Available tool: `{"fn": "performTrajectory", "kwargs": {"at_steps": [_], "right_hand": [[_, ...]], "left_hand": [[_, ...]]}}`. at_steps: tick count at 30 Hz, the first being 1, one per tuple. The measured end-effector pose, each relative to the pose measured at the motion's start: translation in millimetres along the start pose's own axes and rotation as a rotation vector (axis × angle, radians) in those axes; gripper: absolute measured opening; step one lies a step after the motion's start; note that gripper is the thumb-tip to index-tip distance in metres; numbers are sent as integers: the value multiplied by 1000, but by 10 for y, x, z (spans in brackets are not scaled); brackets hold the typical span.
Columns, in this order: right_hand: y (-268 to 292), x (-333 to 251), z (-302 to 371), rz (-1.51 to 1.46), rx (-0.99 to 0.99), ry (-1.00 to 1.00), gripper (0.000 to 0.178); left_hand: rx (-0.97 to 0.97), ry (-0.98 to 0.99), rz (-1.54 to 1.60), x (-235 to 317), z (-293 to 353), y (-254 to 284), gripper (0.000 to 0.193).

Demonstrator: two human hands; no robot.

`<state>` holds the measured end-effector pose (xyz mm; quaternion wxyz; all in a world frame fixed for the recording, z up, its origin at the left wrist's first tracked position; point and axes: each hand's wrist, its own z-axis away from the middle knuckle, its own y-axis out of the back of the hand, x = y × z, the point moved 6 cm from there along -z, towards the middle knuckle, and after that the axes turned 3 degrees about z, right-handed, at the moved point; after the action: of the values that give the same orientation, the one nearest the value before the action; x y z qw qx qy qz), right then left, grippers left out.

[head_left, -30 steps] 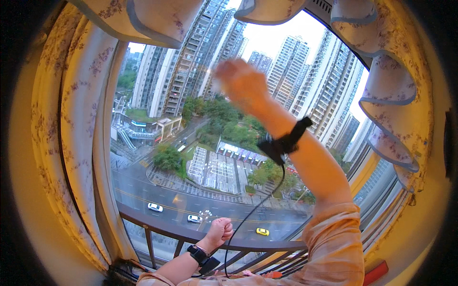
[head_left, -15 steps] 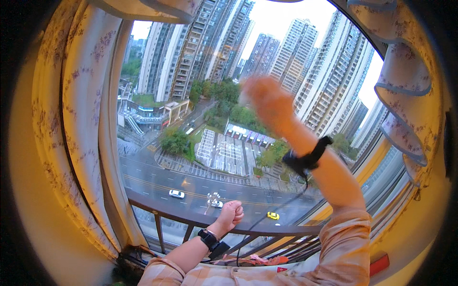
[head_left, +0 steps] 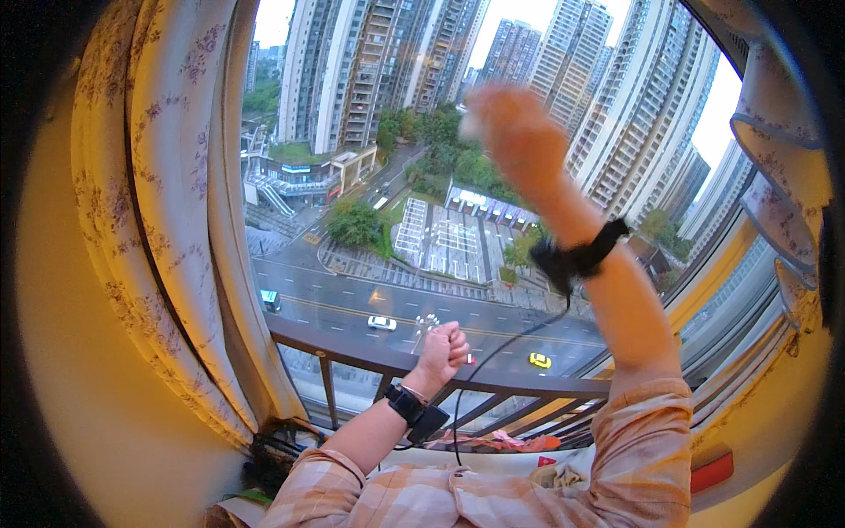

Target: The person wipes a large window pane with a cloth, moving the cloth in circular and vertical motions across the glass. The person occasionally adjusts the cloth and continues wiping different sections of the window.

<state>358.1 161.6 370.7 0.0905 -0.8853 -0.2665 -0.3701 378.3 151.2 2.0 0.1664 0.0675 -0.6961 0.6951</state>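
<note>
Up in front of the window, my right hand [head_left: 521,141] is raised and blurred by motion. Its fingers look curled, with a small whitish patch at their left edge that I cannot make out. A black strap with a dark device [head_left: 576,257] circles that wrist, and a thin black cable [head_left: 502,345] hangs from it. Lower and nearer, my left hand [head_left: 443,350] is closed in a fist just above the dark railing [head_left: 352,349], with nothing visible in it. It wears a black wristband [head_left: 407,404].
Flowered curtains [head_left: 163,167] hang at the left, with another curtain [head_left: 775,158] gathered at the right. Beyond the window [head_left: 422,211] lie a road with cars and tall buildings. Orange-pink items [head_left: 519,442] lie by the railing's foot; a red object [head_left: 711,473] is at lower right.
The view has shifted, so the outside scene sits higher and further right. My right hand remains raised and blurred, now higher in the picture; my left stays closed above the railing.
</note>
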Motion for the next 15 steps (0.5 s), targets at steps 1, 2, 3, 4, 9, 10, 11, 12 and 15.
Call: {"fn": "performTrajectory", "kwargs": {"at_steps": [1,2,3,4,9,10,11,12,15], "right_hand": [[-25,-370,275,74,-120,118,24],[59,-672,554,-70,-148,281,23],[132,-920,831,-217,-235,347,19],[194,-1088,1043,-321,-314,411,16],[240,-612,821,-161,-206,355,18],[144,-348,545,-57,-120,163,17],[50,-87,309,82,-142,30,15],[14,149,76,120,-71,-88,14],[-40,250,-268,73,119,-201,14]], "left_hand": [[39,-11,30,113,52,58,36],[62,-22,29,245,119,119,36],[79,-49,29,398,178,179,36],[93,-83,32,546,247,239,37],[141,-251,35,1322,430,549,40],[139,-261,33,1395,428,591,40],[136,-278,30,1455,425,628,40],[146,-292,35,1487,425,671,40],[126,-295,21,1488,411,727,40]]}}
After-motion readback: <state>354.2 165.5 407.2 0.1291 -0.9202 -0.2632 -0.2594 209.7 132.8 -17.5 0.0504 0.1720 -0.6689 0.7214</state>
